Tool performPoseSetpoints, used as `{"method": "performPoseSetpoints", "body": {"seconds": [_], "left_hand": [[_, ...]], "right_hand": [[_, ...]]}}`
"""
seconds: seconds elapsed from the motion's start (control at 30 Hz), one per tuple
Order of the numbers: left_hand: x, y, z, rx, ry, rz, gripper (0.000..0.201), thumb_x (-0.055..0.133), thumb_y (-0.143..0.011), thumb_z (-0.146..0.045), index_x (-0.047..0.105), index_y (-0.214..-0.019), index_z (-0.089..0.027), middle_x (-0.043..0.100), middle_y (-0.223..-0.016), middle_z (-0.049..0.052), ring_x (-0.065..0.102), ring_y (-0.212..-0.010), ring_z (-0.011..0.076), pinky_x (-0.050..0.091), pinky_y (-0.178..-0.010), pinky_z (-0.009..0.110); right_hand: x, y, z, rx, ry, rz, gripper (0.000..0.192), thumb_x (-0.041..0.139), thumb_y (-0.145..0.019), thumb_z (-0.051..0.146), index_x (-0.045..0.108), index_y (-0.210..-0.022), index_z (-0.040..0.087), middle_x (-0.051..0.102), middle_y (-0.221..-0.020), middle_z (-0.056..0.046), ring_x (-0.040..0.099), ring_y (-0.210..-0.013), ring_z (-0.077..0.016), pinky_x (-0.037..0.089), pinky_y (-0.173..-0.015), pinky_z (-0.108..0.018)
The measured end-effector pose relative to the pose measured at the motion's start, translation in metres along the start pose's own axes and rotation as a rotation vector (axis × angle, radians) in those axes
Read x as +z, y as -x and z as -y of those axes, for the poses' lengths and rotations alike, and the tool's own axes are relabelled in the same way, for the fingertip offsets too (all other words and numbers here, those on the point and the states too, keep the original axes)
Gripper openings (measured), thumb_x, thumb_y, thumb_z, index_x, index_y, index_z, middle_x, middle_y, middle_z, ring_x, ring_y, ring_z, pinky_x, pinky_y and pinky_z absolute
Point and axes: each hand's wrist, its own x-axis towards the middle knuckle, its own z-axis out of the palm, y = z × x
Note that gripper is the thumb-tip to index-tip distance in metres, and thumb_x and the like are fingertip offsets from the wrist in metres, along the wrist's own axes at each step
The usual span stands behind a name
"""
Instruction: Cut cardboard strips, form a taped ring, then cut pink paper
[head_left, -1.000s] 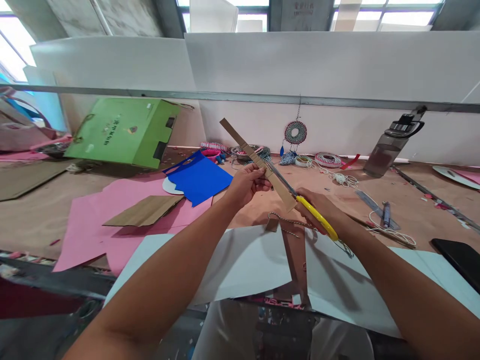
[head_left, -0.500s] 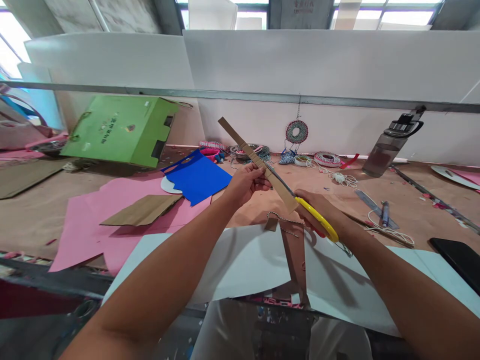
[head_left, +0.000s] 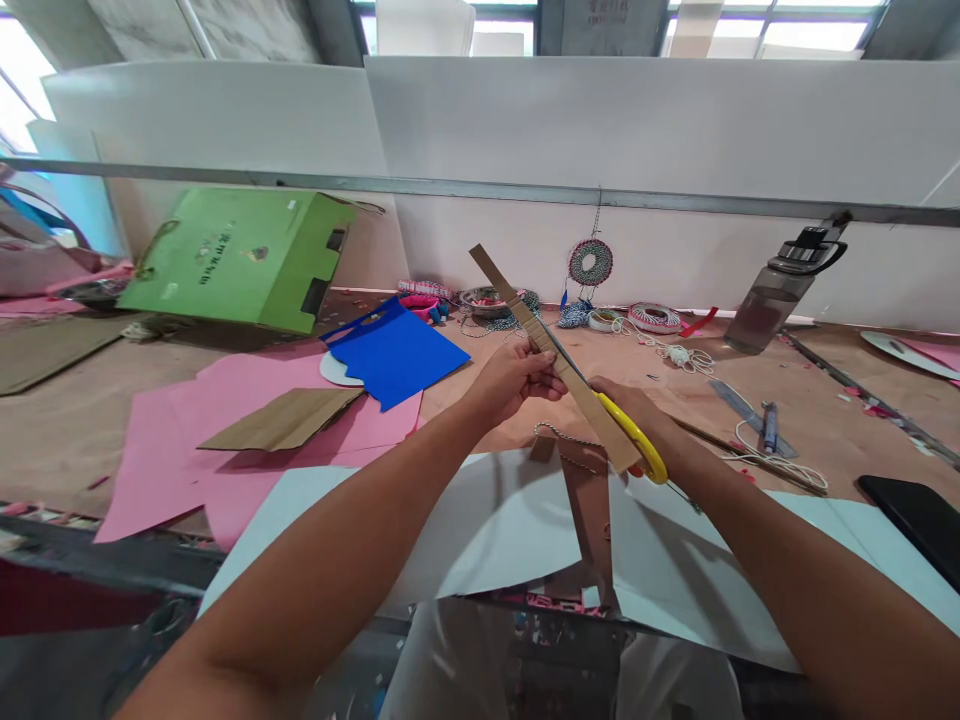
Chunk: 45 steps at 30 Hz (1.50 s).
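My left hand point(head_left: 520, 380) pinches a long, narrow cardboard strip point(head_left: 606, 425) near its middle. The strip slants from the upper left down to the lower right, above the table. My right hand point(head_left: 637, 415) is wrapped round the yellow-handled scissors point(head_left: 636, 432). Their blades lie along the strip's right edge and point up towards my left fingers; whether they bite into the cardboard I cannot tell. Below the hands is a white sheet point(head_left: 495, 525), with a piece of twisted cord point(head_left: 562, 433) at its far edge.
On the left lie pink paper point(head_left: 161, 450), a cardboard piece point(head_left: 285, 420) and a blue sheet point(head_left: 409, 350), with a green box point(head_left: 232, 260) behind. A water bottle point(head_left: 772, 300), pale string point(head_left: 679, 355), a ruler point(head_left: 735, 400) and a black phone point(head_left: 915, 520) are on the right.
My left hand and the cardboard strip have shifted to the right and slightly down. The strip's lower end now reaches further past the scissors' handles; my right hand has barely moved.
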Motion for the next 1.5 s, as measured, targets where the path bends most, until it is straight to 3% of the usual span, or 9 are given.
{"method": "performPoseSetpoints", "body": {"seconds": [0.17, 0.3, 0.43, 0.7, 0.83, 1.07, 1.3, 1.5], "left_hand": [[-0.002, 0.001, -0.002, -0.011, 0.008, -0.02, 0.011, 0.063, -0.084, -0.021, 0.055, -0.081, -0.014, 0.068, -0.067, 0.005, 0.066, -0.053, 0.0133, 0.054, -0.053, 0.022], [-0.011, -0.005, -0.002, 0.016, 0.022, -0.178, 0.019, 0.061, -0.088, -0.03, 0.054, -0.078, -0.015, 0.063, -0.06, 0.001, 0.062, -0.049, 0.0111, 0.053, -0.05, 0.021], [-0.017, -0.011, -0.002, 0.044, 0.031, -0.263, 0.015, 0.061, -0.088, -0.02, 0.053, -0.076, -0.014, 0.064, -0.061, 0.001, 0.059, -0.045, 0.0084, 0.053, -0.05, 0.019], [-0.016, -0.01, -0.004, 0.057, 0.021, -0.207, 0.01, 0.056, -0.09, -0.016, 0.057, -0.08, -0.013, 0.065, -0.062, 0.003, 0.06, -0.047, 0.0092, 0.054, -0.052, 0.021], [-0.019, -0.01, -0.004, 0.056, 0.016, -0.205, 0.011, 0.059, -0.089, -0.018, 0.058, -0.08, -0.013, 0.065, -0.062, 0.003, 0.06, -0.047, 0.009, 0.054, -0.052, 0.021], [-0.019, -0.009, 0.0, 0.069, -0.004, -0.175, 0.009, 0.059, -0.088, -0.017, 0.057, -0.08, -0.013, 0.064, -0.062, 0.002, 0.061, -0.049, 0.0097, 0.055, -0.051, 0.02], [-0.008, -0.005, 0.001, 0.041, 0.04, -0.126, 0.01, 0.064, -0.086, -0.019, 0.056, -0.082, -0.014, 0.065, -0.064, 0.002, 0.062, -0.05, 0.01, 0.054, -0.052, 0.02], [-0.007, -0.003, -0.001, 0.047, 0.047, -0.119, 0.007, 0.06, -0.087, -0.015, 0.056, -0.081, -0.013, 0.064, -0.061, 0.002, 0.062, -0.049, 0.0103, 0.054, -0.051, 0.02]], "right_hand": [[0.0, 0.002, 0.007, -0.01, 0.024, -0.03, 0.019, 0.052, -0.075, 0.026, 0.06, -0.092, 0.022, 0.064, -0.068, 0.001, 0.057, -0.06, -0.0155, 0.038, -0.051, -0.023], [0.001, 0.003, 0.009, -0.033, 0.023, -0.036, 0.011, 0.048, -0.075, 0.026, 0.057, -0.08, 0.022, 0.065, -0.07, 0.0, 0.056, -0.062, -0.0158, 0.038, -0.054, -0.023], [0.002, 0.005, 0.01, -0.071, 0.035, -0.003, 0.012, 0.049, -0.073, 0.027, 0.057, -0.081, 0.022, 0.064, -0.07, 0.0, 0.054, -0.061, -0.0159, 0.037, -0.053, -0.024], [0.004, 0.003, 0.01, -0.073, 0.069, -0.034, 0.011, 0.051, -0.075, 0.026, 0.058, -0.081, 0.021, 0.065, -0.073, -0.001, 0.055, -0.064, -0.0169, 0.035, -0.054, -0.025], [0.002, 0.005, 0.009, -0.118, 0.12, -0.075, 0.015, 0.054, -0.076, 0.025, 0.058, -0.089, 0.02, 0.067, -0.077, -0.003, 0.056, -0.068, -0.0175, 0.037, -0.056, -0.024], [0.002, 0.006, 0.001, -0.113, 0.031, 0.004, 0.028, 0.053, -0.081, 0.03, 0.057, -0.108, 0.024, 0.07, -0.087, -0.001, 0.06, -0.073, -0.0181, 0.043, -0.061, -0.024], [0.003, 0.0, -0.005, -0.052, 0.012, -0.028, 0.018, 0.052, -0.081, 0.031, 0.059, -0.097, 0.026, 0.069, -0.082, 0.001, 0.058, -0.067, -0.0177, 0.044, -0.057, -0.025], [0.004, -0.001, -0.002, -0.108, 0.026, -0.042, 0.015, 0.048, -0.082, 0.031, 0.059, -0.09, 0.024, 0.067, -0.08, -0.001, 0.058, -0.069, -0.0175, 0.042, -0.057, -0.024]]}}
